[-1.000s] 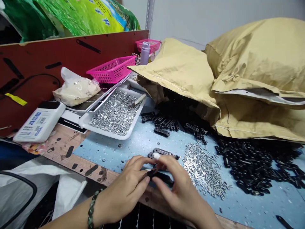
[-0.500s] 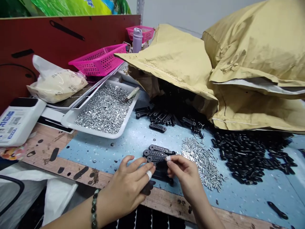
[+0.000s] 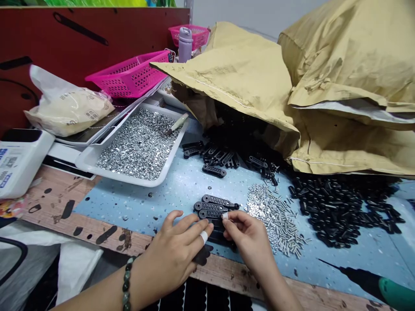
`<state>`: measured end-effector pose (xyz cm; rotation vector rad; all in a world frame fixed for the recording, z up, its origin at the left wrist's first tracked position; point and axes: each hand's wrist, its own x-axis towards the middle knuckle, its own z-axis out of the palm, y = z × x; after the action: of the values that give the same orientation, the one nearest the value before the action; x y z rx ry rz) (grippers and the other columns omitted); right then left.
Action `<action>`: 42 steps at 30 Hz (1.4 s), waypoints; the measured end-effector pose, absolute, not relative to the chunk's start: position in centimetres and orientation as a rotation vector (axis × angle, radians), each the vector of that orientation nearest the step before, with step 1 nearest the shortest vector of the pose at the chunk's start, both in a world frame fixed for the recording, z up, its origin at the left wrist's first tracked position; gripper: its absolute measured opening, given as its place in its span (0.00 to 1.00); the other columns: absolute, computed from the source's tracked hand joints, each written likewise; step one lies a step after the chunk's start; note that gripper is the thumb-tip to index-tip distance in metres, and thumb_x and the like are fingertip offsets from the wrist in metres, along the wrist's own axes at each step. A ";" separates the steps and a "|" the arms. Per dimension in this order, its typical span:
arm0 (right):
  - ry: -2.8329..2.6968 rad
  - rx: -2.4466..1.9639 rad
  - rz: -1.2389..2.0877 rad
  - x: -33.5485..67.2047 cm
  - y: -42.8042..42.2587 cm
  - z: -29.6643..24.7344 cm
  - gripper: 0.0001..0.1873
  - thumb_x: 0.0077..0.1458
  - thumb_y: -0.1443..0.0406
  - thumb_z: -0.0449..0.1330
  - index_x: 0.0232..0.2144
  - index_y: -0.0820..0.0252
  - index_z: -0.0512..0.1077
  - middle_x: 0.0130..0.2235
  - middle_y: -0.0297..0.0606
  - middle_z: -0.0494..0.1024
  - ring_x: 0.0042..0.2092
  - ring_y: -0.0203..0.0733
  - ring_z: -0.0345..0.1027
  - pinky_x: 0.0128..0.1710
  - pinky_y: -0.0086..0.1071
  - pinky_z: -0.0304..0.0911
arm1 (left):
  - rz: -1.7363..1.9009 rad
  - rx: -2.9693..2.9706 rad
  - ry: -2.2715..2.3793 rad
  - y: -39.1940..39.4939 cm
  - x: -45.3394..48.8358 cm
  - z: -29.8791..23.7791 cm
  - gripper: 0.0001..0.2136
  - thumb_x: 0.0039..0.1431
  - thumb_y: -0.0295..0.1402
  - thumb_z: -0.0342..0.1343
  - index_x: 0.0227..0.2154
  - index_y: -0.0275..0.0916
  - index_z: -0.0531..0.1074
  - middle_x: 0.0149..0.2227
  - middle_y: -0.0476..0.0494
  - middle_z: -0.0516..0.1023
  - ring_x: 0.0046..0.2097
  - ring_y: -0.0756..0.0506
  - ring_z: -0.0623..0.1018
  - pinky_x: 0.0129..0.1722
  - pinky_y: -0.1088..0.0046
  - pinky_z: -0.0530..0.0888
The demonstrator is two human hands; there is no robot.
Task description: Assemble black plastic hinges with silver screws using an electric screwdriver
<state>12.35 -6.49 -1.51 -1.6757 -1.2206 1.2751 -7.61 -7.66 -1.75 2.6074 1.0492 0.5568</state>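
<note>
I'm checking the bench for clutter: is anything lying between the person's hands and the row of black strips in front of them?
Nothing visible does. The right hand pinches the black strips at one end and the left hand rests on them. The screw pile lies off to the right.

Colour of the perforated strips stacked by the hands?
Black, matte. The perforated strips show best in the head view, just ahead of the right hand.
</note>
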 end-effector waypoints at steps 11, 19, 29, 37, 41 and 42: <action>-1.839 -1.842 0.705 13.9 -5.9 0.0 0.12 0.50 0.63 0.62 0.36 0.57 0.64 0.29 0.35 0.69 0.25 0.37 0.61 0.22 0.30 0.56 | 0.584 2.509 1.047 -6.8 -7.3 -0.5 0.19 0.60 0.26 0.48 0.54 0.41 0.66 0.50 0.44 0.73 0.51 0.39 0.67 0.52 0.55 0.54; -2.087 -1.190 0.805 12.2 -5.7 4.2 0.05 0.59 0.68 0.55 0.30 0.58 0.70 0.40 0.39 0.65 0.39 0.39 0.64 0.36 0.34 0.65 | 0.596 2.237 1.008 -5.1 -7.2 2.2 0.20 0.65 0.25 0.40 0.57 0.41 0.61 0.59 0.44 0.60 0.59 0.40 0.60 0.56 0.59 0.63; -1.179 -1.583 1.137 12.8 -6.0 -1.4 0.18 0.50 0.55 0.63 0.19 0.62 0.68 0.39 0.40 0.64 0.23 0.29 0.57 0.15 0.26 0.58 | 0.604 2.568 1.093 -6.2 -8.9 -0.8 0.19 0.61 0.27 0.48 0.55 0.42 0.65 0.55 0.47 0.70 0.55 0.38 0.65 0.54 0.54 0.53; -1.151 -1.557 1.148 11.6 -5.9 -1.4 0.19 0.49 0.55 0.63 0.15 0.62 0.67 0.34 0.39 0.66 0.22 0.30 0.57 0.15 0.25 0.54 | 0.602 2.596 1.098 -6.4 -8.8 -1.4 0.19 0.59 0.28 0.50 0.54 0.40 0.66 0.54 0.45 0.71 0.53 0.39 0.67 0.55 0.56 0.51; -1.220 -1.605 1.112 11.5 -5.8 -1.5 0.18 0.50 0.56 0.62 0.16 0.61 0.67 0.34 0.40 0.67 0.24 0.33 0.59 0.15 0.26 0.54 | 0.597 2.615 1.091 -6.5 -9.0 -1.6 0.19 0.59 0.27 0.50 0.54 0.39 0.66 0.54 0.44 0.71 0.54 0.39 0.67 0.56 0.56 0.51; -1.237 -1.619 1.097 11.5 -5.8 -1.6 0.18 0.50 0.57 0.61 0.16 0.61 0.67 0.34 0.40 0.68 0.25 0.34 0.61 0.16 0.26 0.54 | 0.594 2.620 1.087 -6.5 -9.0 -1.6 0.19 0.59 0.27 0.50 0.54 0.39 0.66 0.55 0.45 0.70 0.54 0.39 0.67 0.56 0.56 0.50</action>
<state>11.51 -5.82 -1.55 -1.6188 -1.2373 1.0967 -8.98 -6.46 -1.59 2.6196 1.0874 0.5945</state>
